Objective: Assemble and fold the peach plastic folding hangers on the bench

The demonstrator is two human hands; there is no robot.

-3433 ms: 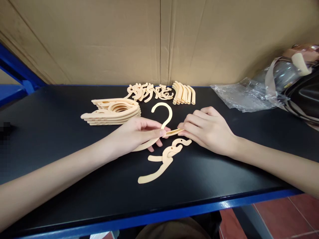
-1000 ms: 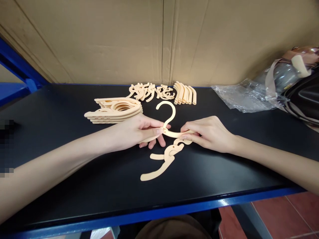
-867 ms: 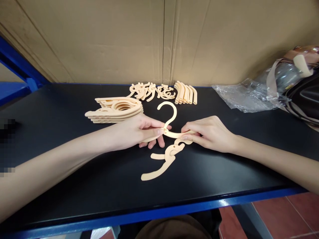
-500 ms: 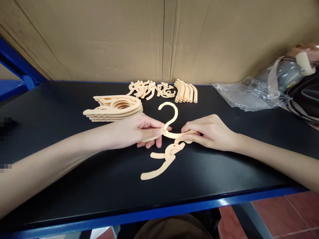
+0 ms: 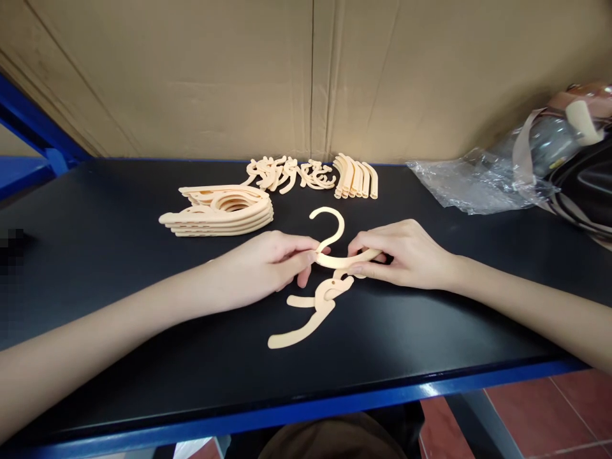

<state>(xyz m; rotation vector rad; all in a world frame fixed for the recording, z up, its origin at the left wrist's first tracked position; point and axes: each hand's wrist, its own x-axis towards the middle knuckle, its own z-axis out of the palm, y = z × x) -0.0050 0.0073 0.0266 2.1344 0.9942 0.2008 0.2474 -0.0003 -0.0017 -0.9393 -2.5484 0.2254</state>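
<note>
A cream plastic hanger piece with a curved hook point(image 5: 340, 228) is held between both hands above the black tabletop. My left hand point(image 5: 272, 264) pinches it at the base of the hook, thumb on top. My right hand point(image 5: 406, 255) grips its right-hand arm, fingers curled around the end. Just below, several loose cream hanger parts point(image 5: 306, 325) lie overlapping on the table; their upper end is partly covered by the right fingers. Whatever part of the hanger sits inside the left palm is hidden.
Left of centre stands a stack of folded cream hangers point(image 5: 220, 220). Along the back lie a pile of hook pieces point(image 5: 277, 172) and a row of curved arm pieces point(image 5: 356, 175). A clear plastic bag point(image 5: 478, 182) and a black bag point(image 5: 586, 175) sit at the right. Cardboard point(image 5: 215, 76) rises behind.
The hook has tipped slightly down and to the right. My left hand has turned and shifted a little around the joint, while my right hand keeps its hold.
</note>
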